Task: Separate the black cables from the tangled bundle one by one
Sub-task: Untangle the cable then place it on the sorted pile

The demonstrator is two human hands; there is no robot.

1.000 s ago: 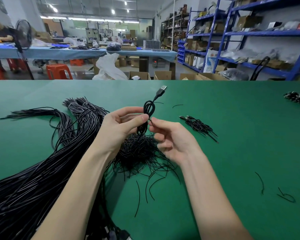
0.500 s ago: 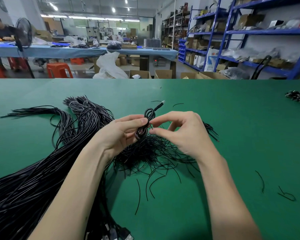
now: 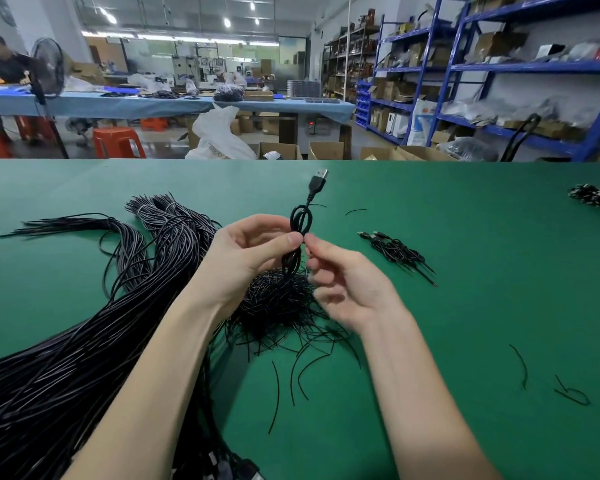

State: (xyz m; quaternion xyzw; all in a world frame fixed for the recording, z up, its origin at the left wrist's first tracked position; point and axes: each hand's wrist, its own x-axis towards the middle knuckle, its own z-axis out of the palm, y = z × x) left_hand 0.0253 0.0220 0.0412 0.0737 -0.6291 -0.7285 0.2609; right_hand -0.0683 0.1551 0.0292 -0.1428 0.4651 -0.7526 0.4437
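Note:
A big bundle of long black cables (image 3: 84,341) sweeps from the bottom left up to the table's middle. My left hand (image 3: 246,251) pinches a coiled black USB cable (image 3: 300,220) above the table, its plug (image 3: 318,180) pointing up and away. My right hand (image 3: 340,275) is just right of the coil, fingertips at its middle, fingers loosely curled. Whether they pinch the cable is unclear. Under both hands lies a tangled heap of short black wire pieces (image 3: 281,303).
A small pile of separated cables (image 3: 399,252) lies to the right of my hands. More black cables (image 3: 596,197) sit at the far right edge. Loose wire scraps (image 3: 568,393) lie at the lower right on the green table (image 3: 465,306). Shelves and boxes stand beyond.
The coiled cable rose again, its plug now pointing up. My right hand drew back from over the coil and turned palm-up beside it.

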